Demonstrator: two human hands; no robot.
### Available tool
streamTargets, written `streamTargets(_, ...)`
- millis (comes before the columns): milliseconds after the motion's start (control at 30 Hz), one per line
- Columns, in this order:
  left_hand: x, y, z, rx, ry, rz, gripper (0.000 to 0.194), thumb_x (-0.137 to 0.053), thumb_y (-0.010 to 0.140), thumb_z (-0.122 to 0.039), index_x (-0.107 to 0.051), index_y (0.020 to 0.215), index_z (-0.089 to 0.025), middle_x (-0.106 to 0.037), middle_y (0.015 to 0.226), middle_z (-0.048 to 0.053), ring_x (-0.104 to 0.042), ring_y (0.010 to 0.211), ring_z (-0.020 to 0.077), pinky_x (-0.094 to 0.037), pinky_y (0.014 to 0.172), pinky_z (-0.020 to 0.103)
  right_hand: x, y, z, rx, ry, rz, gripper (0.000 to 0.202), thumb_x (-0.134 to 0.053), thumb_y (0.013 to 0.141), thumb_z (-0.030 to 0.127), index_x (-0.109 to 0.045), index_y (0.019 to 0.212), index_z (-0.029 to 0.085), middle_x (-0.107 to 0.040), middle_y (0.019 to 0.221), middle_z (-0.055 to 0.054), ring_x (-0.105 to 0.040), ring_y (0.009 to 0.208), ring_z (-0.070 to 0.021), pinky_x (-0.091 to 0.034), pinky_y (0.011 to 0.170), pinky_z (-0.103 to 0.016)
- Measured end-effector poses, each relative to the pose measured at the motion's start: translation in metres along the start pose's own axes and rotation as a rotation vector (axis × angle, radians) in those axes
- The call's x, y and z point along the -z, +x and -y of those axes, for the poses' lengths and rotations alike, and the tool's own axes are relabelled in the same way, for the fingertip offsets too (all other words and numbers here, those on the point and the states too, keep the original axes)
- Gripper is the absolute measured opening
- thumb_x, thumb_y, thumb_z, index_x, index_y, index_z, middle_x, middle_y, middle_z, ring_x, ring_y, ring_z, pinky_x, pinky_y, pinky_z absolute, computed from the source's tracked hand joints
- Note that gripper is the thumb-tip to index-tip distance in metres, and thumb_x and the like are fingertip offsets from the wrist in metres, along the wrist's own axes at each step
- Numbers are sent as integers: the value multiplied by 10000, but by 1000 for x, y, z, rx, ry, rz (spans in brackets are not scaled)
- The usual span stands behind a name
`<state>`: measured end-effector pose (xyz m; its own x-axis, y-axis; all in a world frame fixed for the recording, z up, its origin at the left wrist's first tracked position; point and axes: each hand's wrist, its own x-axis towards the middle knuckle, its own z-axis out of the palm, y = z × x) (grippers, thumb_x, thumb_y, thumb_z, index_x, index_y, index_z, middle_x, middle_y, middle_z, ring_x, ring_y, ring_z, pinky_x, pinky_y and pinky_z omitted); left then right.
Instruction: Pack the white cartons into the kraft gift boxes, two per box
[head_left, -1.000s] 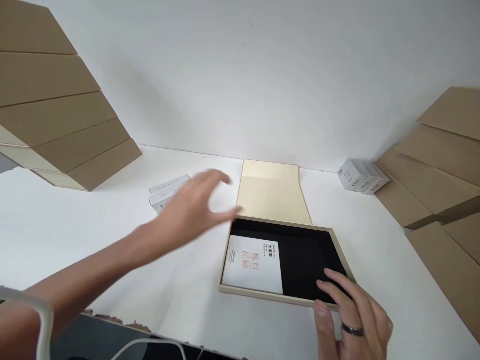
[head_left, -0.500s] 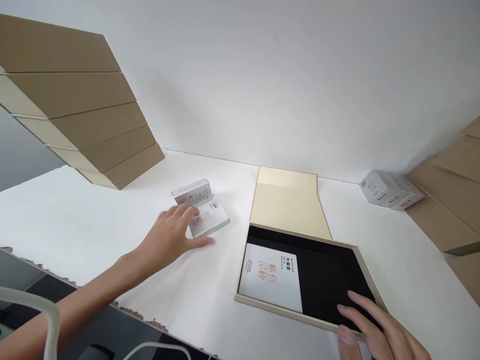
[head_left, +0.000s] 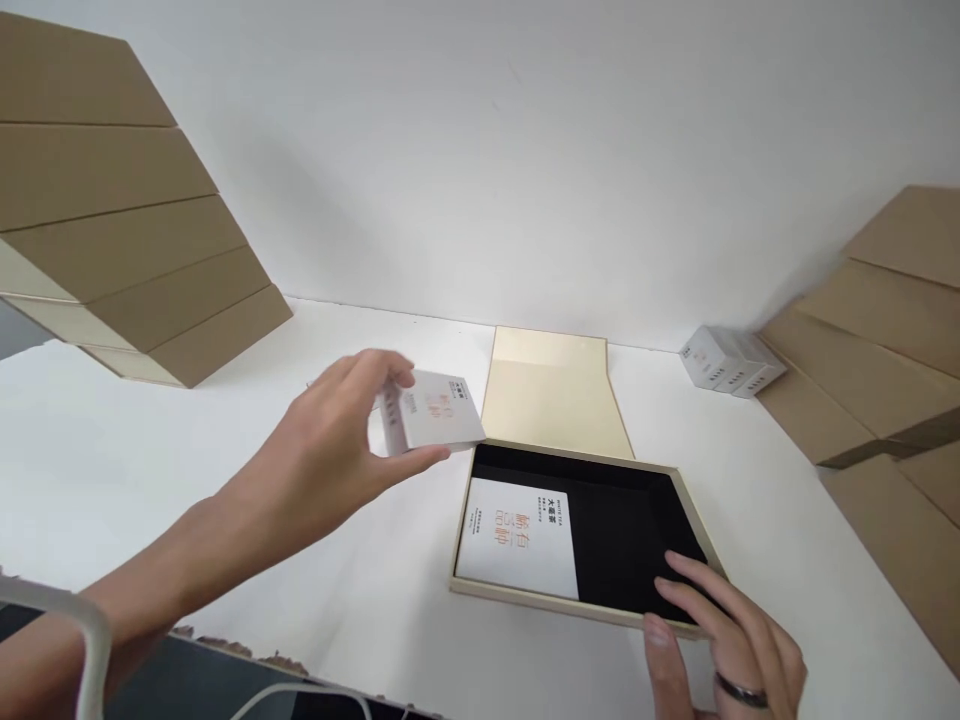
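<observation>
Carton of thin white card, orange and black print on its face, is tilting in the left hand, whose fingers and thumb are parting about as wide as the carton's side and gripping its near end. That carton is hanging just outside the far left corner of a shallow cream box with black lining. The box is stretching its long axis sideways, from below the left hand across to the right hand. The right hand is half opening, its fingers reaching over the box's near right corner while its thumb is pressing at the outer wall; it is lifting nothing. A flat white printed packet is filling the end nearer the left hand, so the bare black lining is lying between packet and right fingers. Of the two hands, the right is lying nearer that lining; the held carton is pointing towards the box from its left.
</observation>
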<state>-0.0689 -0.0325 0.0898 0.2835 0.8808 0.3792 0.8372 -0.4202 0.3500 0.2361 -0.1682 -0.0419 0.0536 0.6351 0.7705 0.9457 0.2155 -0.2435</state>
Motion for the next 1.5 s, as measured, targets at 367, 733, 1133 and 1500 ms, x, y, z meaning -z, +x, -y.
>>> streamTargets(367,-43,11,-93,-343,-311,368,455,-836,804,-427,-510,1060,-238,-644,1209,58,-636,1029,243,-533,802,346,14,1,14,-389,397,-240,208,-632,928,228,-599,1130,189,-650,1208,-116,-634,1143,-220,-487,949,-378)
streamTargets(733,-71,52,-133,-334,-215,1059,690,-716,793,-638,-543,1294,-197,-701,980,88,-668,838,273,-461,596,308,15,2,28,-804,335,-7,496,-517,974,578,-393,1368,304,-369,1590,-100,-354,1466,-313,-301,1151,-553)
streamTargets(1133,-91,65,-130,-460,-165,1270,873,-641,774,-756,-528,1437,-198,-729,1181,174,-685,1007,365,-525,734,397,10,4,37,-983,380,95,724,-457,953,716,-292,1488,258,-278,1616,-157,-372,1443,-336,-417,1067,-457)
streamTargets(1500,-49,41,4,-12,-5,-12,508,-553,929,-542,-531,1276,-172,-617,1372,164,-579,1268,371,-437,1082,540,-6,-17,17,-884,427,-39,920,-612,921,619,-179,1593,163,-441,1478,-242,-557,1226,-315,-397,1093,-568)
